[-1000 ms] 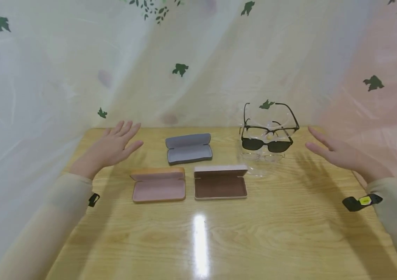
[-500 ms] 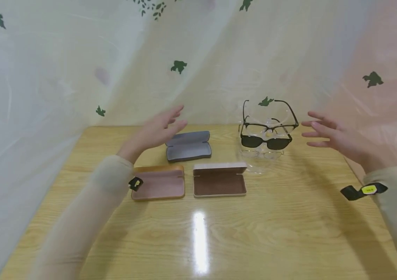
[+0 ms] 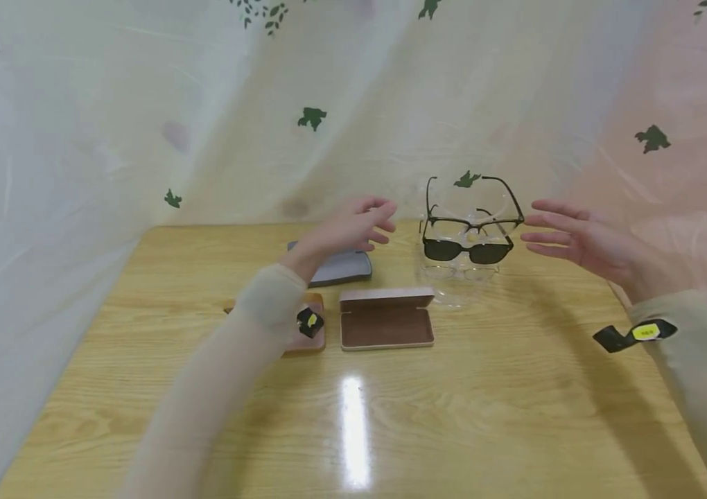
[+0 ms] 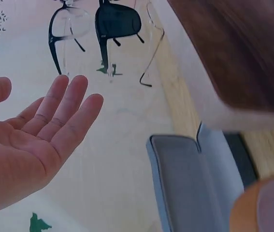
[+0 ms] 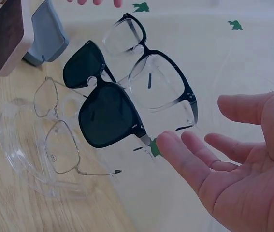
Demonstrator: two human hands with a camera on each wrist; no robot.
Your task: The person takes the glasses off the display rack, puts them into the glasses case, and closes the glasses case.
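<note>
Black-framed clear glasses (image 5: 158,79), dark-lensed sunglasses (image 5: 105,116) and wire-rimmed glasses (image 5: 62,147) sit tiered on a transparent plastic stand (image 5: 13,150) on a wood-grain worktop (image 3: 484,402), between a person's left hand (image 3: 352,227) and right hand (image 3: 587,239), each grip released. An open brown-lined pale case (image 3: 387,327) lies nearby.

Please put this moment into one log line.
left fingers: empty | right fingers: empty, near black-framed clear-lensed eyeglasses | brown-lined whitish rectangular case: open

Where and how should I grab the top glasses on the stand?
Probably by both temples near the hinges, left hand and right hand coming in from either side. The top glasses sit on the clear stand with temples open, pointing away from you; the lenses face you, so a side grip spares them.
</note>
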